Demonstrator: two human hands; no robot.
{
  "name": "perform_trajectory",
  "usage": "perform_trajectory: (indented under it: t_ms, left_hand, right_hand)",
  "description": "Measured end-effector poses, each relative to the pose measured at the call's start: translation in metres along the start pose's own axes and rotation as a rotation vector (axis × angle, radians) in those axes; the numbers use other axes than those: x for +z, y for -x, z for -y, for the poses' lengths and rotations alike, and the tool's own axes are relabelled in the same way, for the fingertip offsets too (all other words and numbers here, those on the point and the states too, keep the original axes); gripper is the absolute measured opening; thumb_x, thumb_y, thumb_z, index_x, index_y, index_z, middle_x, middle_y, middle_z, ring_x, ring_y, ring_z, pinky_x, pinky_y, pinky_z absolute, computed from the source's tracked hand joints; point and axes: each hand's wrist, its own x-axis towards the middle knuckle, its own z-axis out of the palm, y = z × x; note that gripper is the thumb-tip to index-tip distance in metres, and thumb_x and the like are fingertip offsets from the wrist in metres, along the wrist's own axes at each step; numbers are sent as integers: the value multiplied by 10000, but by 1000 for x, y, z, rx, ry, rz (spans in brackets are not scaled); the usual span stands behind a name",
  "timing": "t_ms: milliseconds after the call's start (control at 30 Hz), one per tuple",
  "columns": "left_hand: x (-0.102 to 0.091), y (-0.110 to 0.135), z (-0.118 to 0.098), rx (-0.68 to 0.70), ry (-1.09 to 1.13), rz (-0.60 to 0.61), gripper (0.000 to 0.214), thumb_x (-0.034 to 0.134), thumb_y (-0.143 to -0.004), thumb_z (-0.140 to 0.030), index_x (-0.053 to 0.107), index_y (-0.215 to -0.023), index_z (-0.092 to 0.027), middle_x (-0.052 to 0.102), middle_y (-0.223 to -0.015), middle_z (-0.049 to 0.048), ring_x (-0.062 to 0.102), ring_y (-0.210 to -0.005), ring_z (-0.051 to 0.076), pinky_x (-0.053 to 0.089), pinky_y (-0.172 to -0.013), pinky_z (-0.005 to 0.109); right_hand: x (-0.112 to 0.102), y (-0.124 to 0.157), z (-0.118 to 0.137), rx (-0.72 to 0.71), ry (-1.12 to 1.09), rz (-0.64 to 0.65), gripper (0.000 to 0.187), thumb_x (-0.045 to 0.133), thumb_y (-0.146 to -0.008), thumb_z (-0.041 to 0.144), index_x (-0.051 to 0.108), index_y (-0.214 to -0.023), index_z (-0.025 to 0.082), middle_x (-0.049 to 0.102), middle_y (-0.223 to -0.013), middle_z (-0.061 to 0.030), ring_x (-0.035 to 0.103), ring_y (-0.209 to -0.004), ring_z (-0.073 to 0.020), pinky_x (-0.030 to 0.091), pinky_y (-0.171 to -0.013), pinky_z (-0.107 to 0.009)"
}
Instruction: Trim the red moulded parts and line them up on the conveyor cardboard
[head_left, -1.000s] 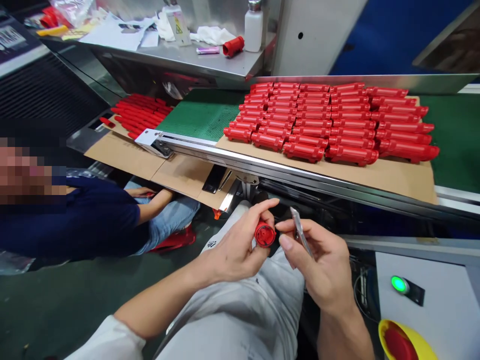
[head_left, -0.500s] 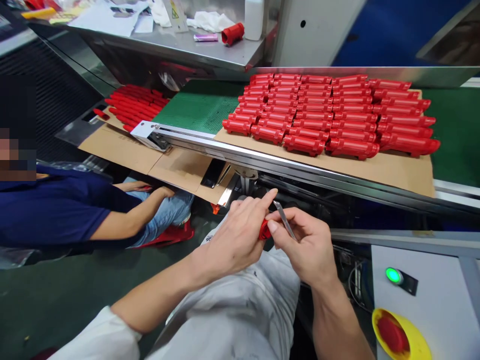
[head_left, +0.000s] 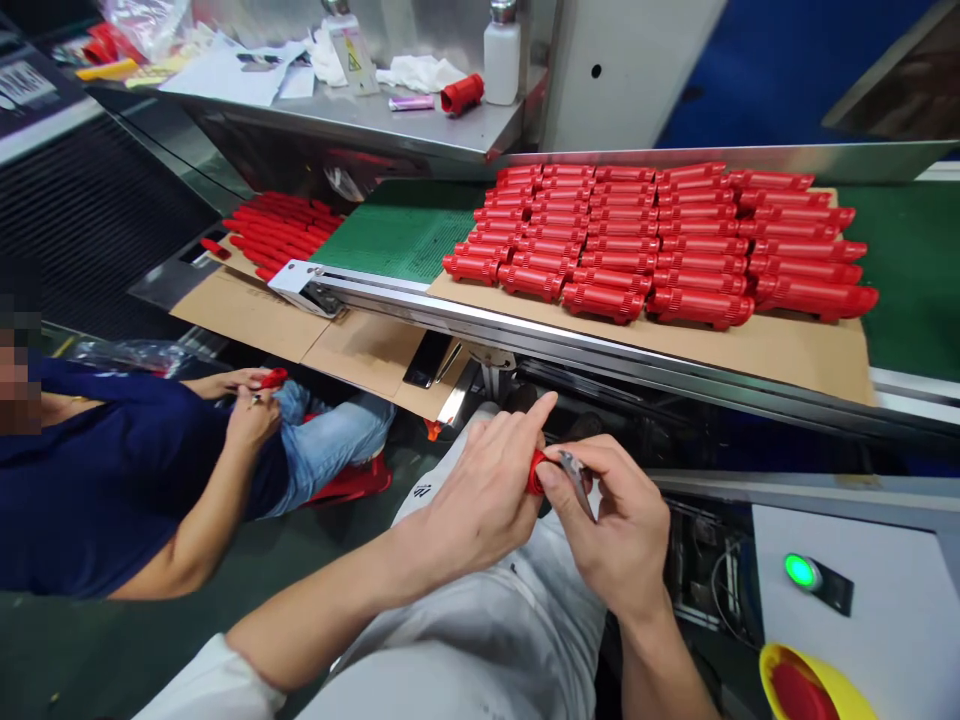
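Red cylindrical part [head_left: 535,475] clasped in my left hand [head_left: 484,485], mostly hidden, slim metal blade [head_left: 578,480] pinched by my right hand [head_left: 622,520] alongside, its tip unclear

Rail [head_left: 450,311] ahead, co-worker [head_left: 135,450] to the left, panel [head_left: 892,560] to the right.
I see the rail beyond the fingers [head_left: 538,416]; the way across is over its top. The bare green belt [head_left: 409,230] beside the red parts [head_left: 626,247] offers me open room, but their rows sit tightly packed, with a cardboard strip [head_left: 795,352] free in front. The yellow collar [head_left: 844,685] and green button [head_left: 800,572] crowd the panel.
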Motion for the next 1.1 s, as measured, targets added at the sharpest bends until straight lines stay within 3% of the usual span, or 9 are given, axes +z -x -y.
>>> perform_trajectory:
  t_ms: [200,333,500,567,633,700,833,1000,1100]
  left_hand:
    - [1,0,2,-3,-2,3,798,455,-1007,-139,84,-1712,-173,631,-1251,151,582,-1116,315,536,-985,552]
    - [1,3,8,-27,6,-14,766,442,-1024,-148,131,-1723,-200,630,-1278,150,589,-1166,318,527,-1033,574]
    - [3,5,12,-27,217,-24,743,466,-1005,-123,223,-1703,-202,648,-1307,131,608,-1230,274,501,-1142,534]
    - [2,5,12,-31,273,-27,719,475,-991,-107,293,-1682,-193,659,-1261,115,622,-1182,250,519,-1125,491]
    - [0,5,11,-54,307,-24,668,512,-997,-132,381,-1650,-190,674,-1264,113,638,-1170,244,528,-1112,463]
    - [-3,3,10,-103,346,-3,613,565,-1015,-198,452,-1617,-198,715,-1227,98,676,-1118,238,552,-1060,434]
    - [-9,1,6,-171,421,65,559,623,-1028,-295,511,-1571,-226,772,-1039,32,719,-884,203,584,-861,370]
    - [-13,3,1,-115,469,134,573,629,-1006,-231,511,-1566,-237,723,-1449,90,722,-1261,242,566,-1101,411]
    - [-13,5,0,-117,479,135,605,638,-1000,-223,495,-1588,-224,734,-1436,95,734,-1250,236,577,-1102,412]
  right_hand:
    - [10,1,-9,-265,196,-84,221,707,-983,48,707,-1130,212,696,-989,-22,634,-935,-167,524,-848,-327]
    - [21,0,-12,-15,127,-66,80,624,-1078,222,636,-999,228,625,-937,-8,585,-851,-158,475,-775,-311]
    - [10,0,-20,428,-373,26,422,423,-1150,528,503,-853,239,494,-767,23,485,-691,-152,438,-663,-310]
    - [-2,2,-18,452,-291,63,363,493,-1119,553,568,-944,243,518,-799,24,514,-718,-155,459,-692,-315]
    - [-13,4,-13,393,-15,97,241,644,-1051,482,635,-1143,259,588,-901,16,564,-779,-159,485,-741,-319]
    - [-21,5,-5,277,252,126,321,701,-989,343,640,-1296,273,643,-1040,-7,618,-870,-172,514,-796,-330]
    - [-28,4,7,-3,568,116,351,624,-962,166,717,-1293,240,681,-1097,-41,654,-987,-209,536,-877,-369]
    - [-32,1,10,-246,728,80,409,705,-927,111,757,-1321,206,706,-993,-40,616,-884,-216,518,-797,-378]
    - [-33,2,10,-299,792,104,422,724,-940,132,750,-1357,194,711,-996,-55,612,-886,-228,504,-790,-390]
